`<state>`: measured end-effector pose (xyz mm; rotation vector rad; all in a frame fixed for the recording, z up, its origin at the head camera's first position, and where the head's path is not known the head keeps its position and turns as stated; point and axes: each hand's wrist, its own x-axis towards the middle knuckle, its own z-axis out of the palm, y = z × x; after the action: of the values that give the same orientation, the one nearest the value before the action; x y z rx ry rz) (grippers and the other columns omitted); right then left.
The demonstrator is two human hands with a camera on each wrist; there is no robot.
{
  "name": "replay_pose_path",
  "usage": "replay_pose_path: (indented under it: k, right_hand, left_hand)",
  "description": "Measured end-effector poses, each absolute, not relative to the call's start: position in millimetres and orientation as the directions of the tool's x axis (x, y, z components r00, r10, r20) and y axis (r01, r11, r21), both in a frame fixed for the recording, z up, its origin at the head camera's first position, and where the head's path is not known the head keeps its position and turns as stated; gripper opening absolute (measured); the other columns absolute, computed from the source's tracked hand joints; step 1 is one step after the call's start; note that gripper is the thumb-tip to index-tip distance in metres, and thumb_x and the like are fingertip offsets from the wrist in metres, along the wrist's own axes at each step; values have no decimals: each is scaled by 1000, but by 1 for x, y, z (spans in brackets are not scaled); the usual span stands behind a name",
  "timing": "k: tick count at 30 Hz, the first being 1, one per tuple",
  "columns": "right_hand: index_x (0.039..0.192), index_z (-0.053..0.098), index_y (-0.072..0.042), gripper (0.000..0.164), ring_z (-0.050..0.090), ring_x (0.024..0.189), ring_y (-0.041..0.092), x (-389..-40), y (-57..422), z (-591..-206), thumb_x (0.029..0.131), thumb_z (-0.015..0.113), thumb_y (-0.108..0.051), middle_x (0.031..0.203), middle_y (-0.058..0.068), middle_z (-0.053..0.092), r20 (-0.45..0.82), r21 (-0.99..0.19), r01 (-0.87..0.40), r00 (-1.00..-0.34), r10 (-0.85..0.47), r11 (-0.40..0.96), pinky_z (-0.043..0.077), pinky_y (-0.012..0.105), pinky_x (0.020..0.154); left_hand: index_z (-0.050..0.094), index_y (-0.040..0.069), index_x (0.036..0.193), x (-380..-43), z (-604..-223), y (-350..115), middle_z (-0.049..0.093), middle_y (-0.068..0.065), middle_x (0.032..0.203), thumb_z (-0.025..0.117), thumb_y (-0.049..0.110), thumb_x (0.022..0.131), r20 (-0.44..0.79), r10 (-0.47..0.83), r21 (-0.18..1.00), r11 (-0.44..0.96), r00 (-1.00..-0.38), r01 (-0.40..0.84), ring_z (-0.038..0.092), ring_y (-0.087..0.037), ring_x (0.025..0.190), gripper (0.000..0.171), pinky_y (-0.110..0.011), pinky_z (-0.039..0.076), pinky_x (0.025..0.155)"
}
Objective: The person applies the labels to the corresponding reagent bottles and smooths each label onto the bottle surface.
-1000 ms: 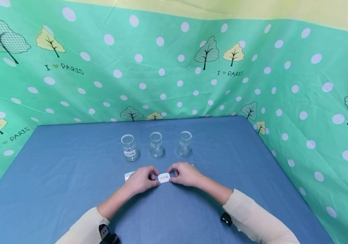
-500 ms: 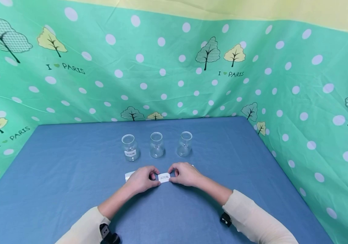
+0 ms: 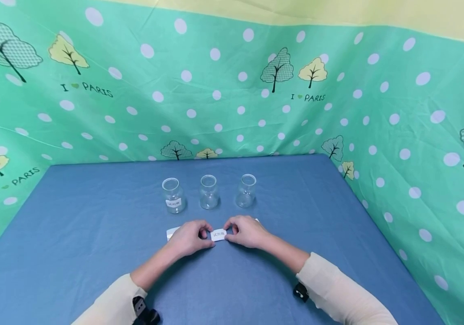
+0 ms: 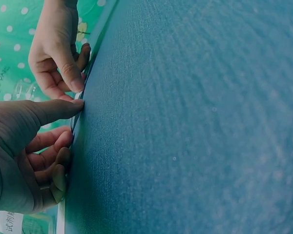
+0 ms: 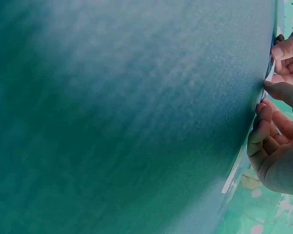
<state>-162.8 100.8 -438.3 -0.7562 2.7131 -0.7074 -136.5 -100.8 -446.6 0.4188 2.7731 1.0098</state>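
Label, hard to read, sits below centre of the head frame, pinched by your left hand and right hand; your left partly hides a white strip.

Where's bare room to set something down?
On the blue cloth-covered table: left of the labelled clear glass jar, right of the rightmost clear glass jar, and on the person's side of the small white paper label. Crowded: around that label, which the left hand and right hand pinch, with a white strip beside the left hand.
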Motion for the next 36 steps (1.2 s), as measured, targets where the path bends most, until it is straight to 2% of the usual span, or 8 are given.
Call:
replay_pose_path:
  k: [7,13,20,24,29,33,36]
  right_hand:
    - [98,68,-16,20,43,55,2,-163,102,-438,82,71,-29,63,-11,49,-99,-531,-430,-825,-557,731,35,20,52]
    - [99,68,-17,25,44,55,4,-166,104,-441,79,74,-31,64,-10,51,-104,-558,-433,-810,-577,708,36,20,52]
    - [98,68,-18,19,44,57,2,-165,104,-442,81,72,-26,65,-11,51,-46,-542,-471,-811,-584,696,37,20,54]
    - [94,69,-19,14,45,58,1,-164,104,-444,82,71,-25,65,-12,51,52,-495,-537,-803,-593,684,37,18,55]
    - [87,70,-19,5,51,61,4,-161,104,-446,82,69,-20,69,-10,56,255,-422,-628,-775,-579,654,38,15,56]
    - [85,70,-19,5,55,60,7,-161,103,-445,81,69,-17,69,-8,59,394,-391,-660,-750,-531,642,40,13,56]
    - [85,70,-18,5,56,60,7,-161,103,-444,81,70,-15,68,-8,60,453,-375,-678,-729,-512,633,40,12,55]
  left_hand:
    - [66,11,92,-137,-447,-102,57,5,71,78,22,73,-58,321,670,714,-945,201,47,-7,63,25,-21,38,59]
    - [67,11,92,-139,-447,-105,57,6,70,77,23,74,-62,335,686,698,-940,204,47,-6,62,24,-21,39,59]
    - [66,9,93,-140,-445,-105,57,5,70,76,23,76,-77,347,701,685,-935,197,47,-7,61,24,-21,38,57]
    - [66,9,93,-140,-444,-106,57,6,69,76,24,76,-78,350,711,676,-933,194,47,-6,60,24,-20,38,56]
    - [64,7,98,-139,-445,-107,58,5,70,76,28,77,-69,351,741,644,-934,187,49,-6,58,32,-20,40,55]
    - [62,5,103,-138,-446,-109,59,3,71,73,33,79,-82,335,779,609,-939,149,51,-7,57,39,-22,43,55]
    - [62,6,98,-139,-445,-112,60,1,71,71,37,81,-100,310,807,582,-945,105,53,-9,57,36,-23,44,55]
